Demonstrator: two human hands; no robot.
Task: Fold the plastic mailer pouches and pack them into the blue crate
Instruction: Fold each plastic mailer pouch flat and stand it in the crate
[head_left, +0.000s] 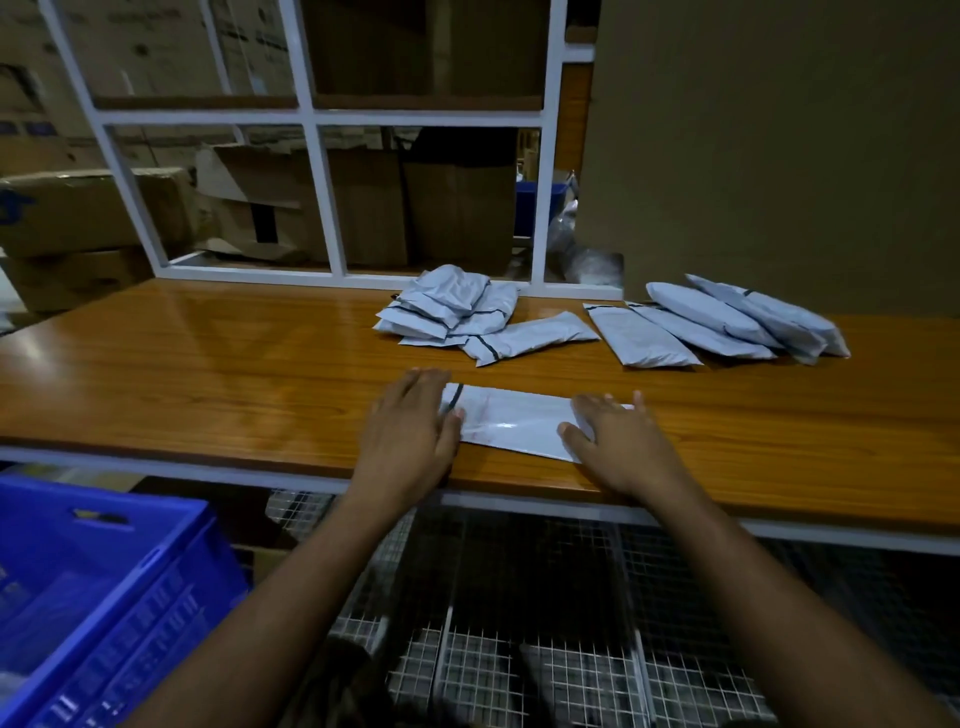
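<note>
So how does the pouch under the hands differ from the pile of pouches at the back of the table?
The pouch under the hands lies single and flat near the table's front edge, with the left hand and right hand pressing its ends. The pile of pouches is heaped, overlapping, puffier and untouched. Both are pale grey plastic with a dark strip.

dim, wide-angle bowed edges; glare streaks the table (208, 364), hands slightly blurred.

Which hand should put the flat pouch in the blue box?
Probably the left hand: the blue crate sits low on that side, while the right hand presses the pouch at its far end.
</note>
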